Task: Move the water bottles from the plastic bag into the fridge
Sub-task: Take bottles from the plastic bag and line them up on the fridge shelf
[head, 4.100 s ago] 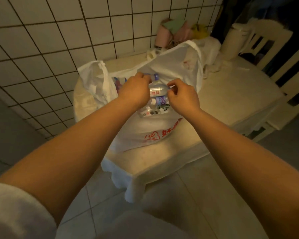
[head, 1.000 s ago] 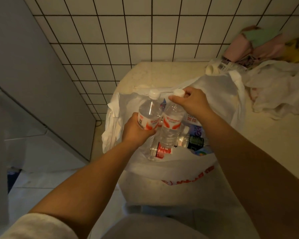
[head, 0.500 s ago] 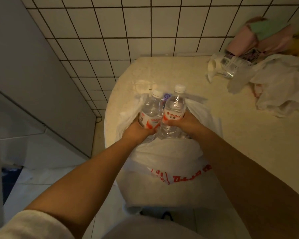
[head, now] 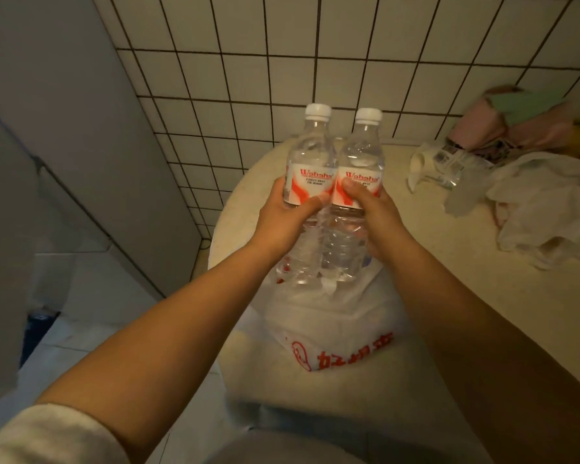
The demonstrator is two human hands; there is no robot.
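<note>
Two clear water bottles with white caps and red-and-white labels stand side by side in the air above the white plastic bag (head: 332, 316). My left hand (head: 283, 219) grips the left bottle (head: 310, 155) around its middle. My right hand (head: 374, 212) grips the right bottle (head: 362, 159) the same way, thumb across the label. Both bottles are upright and touch each other. The bag, with red print on its front, lies slumped on the beige table (head: 432, 296) under my wrists. The grey fridge (head: 81, 135) stands at the left, its door edge in view.
A white tiled wall (head: 282, 61) runs behind the table. At the back right lie a crumpled white bag (head: 543, 202), a lying clear bottle (head: 446, 165) and pink and green cloth items (head: 516, 118). Pale floor tiles (head: 91, 313) show between fridge and table.
Both bottles have risen clear of the bag, held higher and closer to the camera than half a second ago. The bag has sagged flat beneath them.
</note>
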